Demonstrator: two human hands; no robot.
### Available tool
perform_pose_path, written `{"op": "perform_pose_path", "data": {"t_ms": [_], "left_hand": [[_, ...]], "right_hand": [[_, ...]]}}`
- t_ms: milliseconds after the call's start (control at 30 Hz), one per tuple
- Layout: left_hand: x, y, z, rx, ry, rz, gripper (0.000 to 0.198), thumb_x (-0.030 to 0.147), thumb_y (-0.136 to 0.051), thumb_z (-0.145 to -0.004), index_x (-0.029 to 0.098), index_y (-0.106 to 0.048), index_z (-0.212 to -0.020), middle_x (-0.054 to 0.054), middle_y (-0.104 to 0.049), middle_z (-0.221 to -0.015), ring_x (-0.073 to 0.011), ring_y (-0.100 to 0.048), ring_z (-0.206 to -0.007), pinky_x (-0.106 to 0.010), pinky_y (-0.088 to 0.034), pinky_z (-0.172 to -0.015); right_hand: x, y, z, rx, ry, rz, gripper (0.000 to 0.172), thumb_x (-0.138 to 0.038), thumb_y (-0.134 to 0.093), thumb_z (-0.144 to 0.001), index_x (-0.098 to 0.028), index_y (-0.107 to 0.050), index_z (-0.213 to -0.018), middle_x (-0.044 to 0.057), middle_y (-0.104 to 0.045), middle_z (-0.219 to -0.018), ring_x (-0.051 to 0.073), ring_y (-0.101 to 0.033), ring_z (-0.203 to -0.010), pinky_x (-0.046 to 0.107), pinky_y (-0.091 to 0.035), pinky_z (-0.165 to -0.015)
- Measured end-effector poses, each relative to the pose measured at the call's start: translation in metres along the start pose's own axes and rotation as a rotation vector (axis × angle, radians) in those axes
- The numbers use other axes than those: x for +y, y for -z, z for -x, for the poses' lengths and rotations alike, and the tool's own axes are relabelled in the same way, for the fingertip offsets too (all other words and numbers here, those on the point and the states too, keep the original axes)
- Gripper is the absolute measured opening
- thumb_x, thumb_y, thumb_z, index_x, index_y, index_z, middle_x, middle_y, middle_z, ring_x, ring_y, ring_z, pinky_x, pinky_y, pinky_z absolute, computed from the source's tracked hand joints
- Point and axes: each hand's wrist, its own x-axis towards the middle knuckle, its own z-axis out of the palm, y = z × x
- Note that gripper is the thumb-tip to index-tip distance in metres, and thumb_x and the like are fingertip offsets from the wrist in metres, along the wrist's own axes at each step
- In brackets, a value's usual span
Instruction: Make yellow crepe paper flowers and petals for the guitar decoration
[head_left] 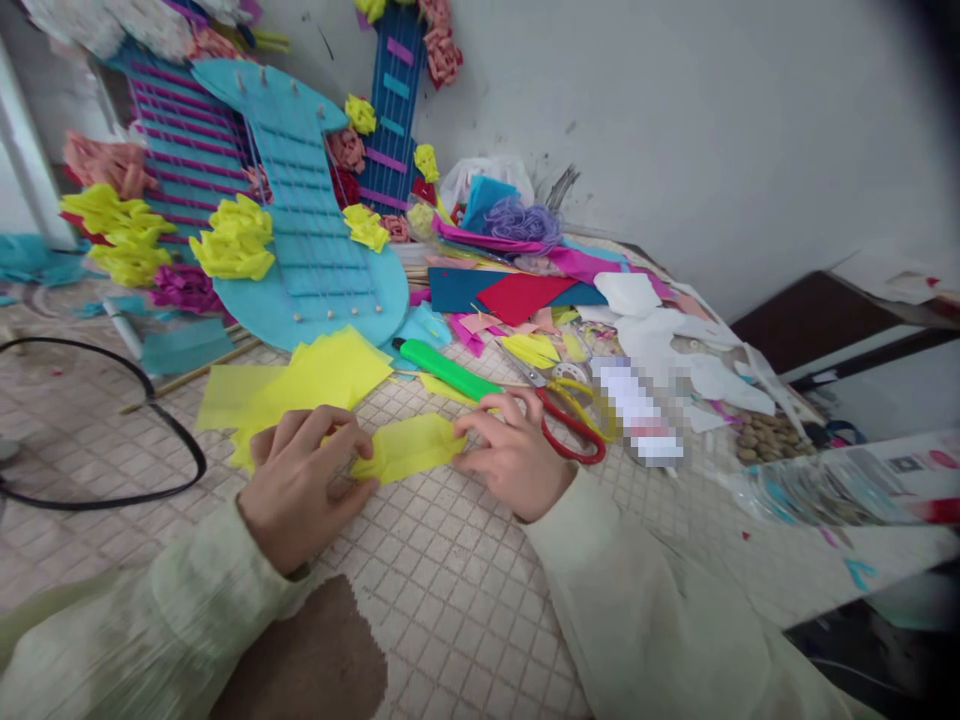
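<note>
A small strip of yellow crepe paper (416, 445) spans the gap between my hands, just over the tablecloth. My left hand (304, 480) pinches its left end, where the paper looks bunched. At the other end, the fingertips of my right hand (517, 455) grip the edge. Behind my left hand lies a loose pile of yellow paper sheets (330, 370). A green-handled cutter (446, 368) rests beyond the strip. Scissors with red and yellow handles (574, 425) lie close by my right hand, partly hidden by it.
Light blue guitar-shaped cutouts (300, 240) with yellow paper flowers (236, 240) lean at the back left. A black cable (199, 460) loops at left. Red felt (521, 297), purple yarn (525, 222) and white scraps (720, 380) lie behind. Brown pebbles (772, 437) sit at right.
</note>
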Motion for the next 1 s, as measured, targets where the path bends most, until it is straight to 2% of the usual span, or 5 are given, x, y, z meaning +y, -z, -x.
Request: {"op": "perform_pose_path", "data": {"t_ms": [333,600,700,800,1000], "left_hand": [[0.001,-0.005,0.003,0.031,-0.013,0.151,0.044,0.023,-0.048,-0.076,0.025,-0.039,-0.119,-0.002,-0.06,-0.088,-0.0253,-0.051,-0.091,-0.043,-0.035,-0.078],[0.005,-0.004,0.001,0.065,-0.136,0.571,0.035,0.014,-0.045,-0.078,0.024,-0.046,-0.112,0.002,-0.053,-0.075,-0.0124,-0.052,-0.067,-0.026,-0.043,-0.062],[0.011,0.002,0.0,0.047,-0.076,0.841,0.036,0.016,-0.051,-0.077,0.026,-0.047,-0.111,0.002,-0.054,-0.076,-0.0123,-0.054,-0.067,-0.025,-0.045,-0.059],[0.018,0.006,0.001,0.003,0.084,1.175,0.033,0.022,-0.058,-0.075,0.026,-0.05,-0.108,-0.001,-0.057,-0.086,-0.0147,-0.059,-0.074,-0.026,-0.049,-0.061],[0.029,0.003,0.002,-0.159,0.256,1.358,0.028,0.03,-0.064,-0.071,0.024,-0.059,-0.098,-0.003,-0.065,-0.089,-0.0153,-0.061,-0.072,-0.029,-0.052,-0.067]], "right_hand": [[0.005,-0.002,-0.005,0.25,-0.207,-0.379,0.039,-0.008,-0.045,-0.078,-0.022,-0.057,-0.113,0.004,-0.06,-0.088,0.018,-0.051,-0.088,0.036,-0.042,-0.081],[-0.008,0.007,-0.014,0.113,-0.094,-0.587,0.047,-0.027,-0.06,-0.074,-0.018,-0.048,-0.119,0.009,-0.06,-0.106,0.021,-0.052,-0.1,0.042,-0.036,-0.091],[-0.018,0.009,-0.02,0.001,-0.117,-0.661,0.026,-0.031,-0.063,-0.073,-0.018,-0.061,-0.095,0.005,-0.064,-0.089,0.02,-0.055,-0.088,0.039,-0.038,-0.084],[-0.029,0.008,-0.022,-0.061,-0.391,-0.925,0.017,-0.032,-0.059,-0.076,-0.018,-0.06,-0.067,-0.001,-0.055,-0.063,0.012,-0.05,-0.062,0.027,-0.04,-0.06],[-0.046,0.007,-0.021,-0.005,-0.86,-1.413,0.023,-0.038,-0.066,-0.071,-0.015,-0.061,-0.071,-0.002,-0.052,-0.061,0.008,-0.046,-0.052,0.021,-0.037,-0.049]]}}
